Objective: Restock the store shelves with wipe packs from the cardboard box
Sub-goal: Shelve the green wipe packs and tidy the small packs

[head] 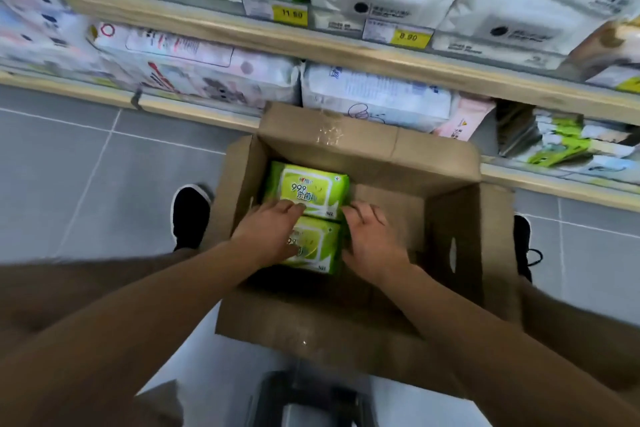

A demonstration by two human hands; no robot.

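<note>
I judge the green wipe packs soft, light, slick-filmed, best taken by their side edges: my left hand (268, 236) lies on the near pack (317, 248) in the cardboard box (450, 243), fingers loosely curled, touching the far pack (308, 189); my right hand (372, 241) cups the near pack's right edge, fingers slightly apart.

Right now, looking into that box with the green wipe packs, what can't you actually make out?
- Near pack, head view: both hands cover its sides; label partly hidden.
- Box depth: packs beneath the top two are hidden.
- Right hand fingers: their tips dip behind the pack's edge, grip unclear.
- Left hand: grip unclear.
- Shelf tags: small print blurred.
</note>
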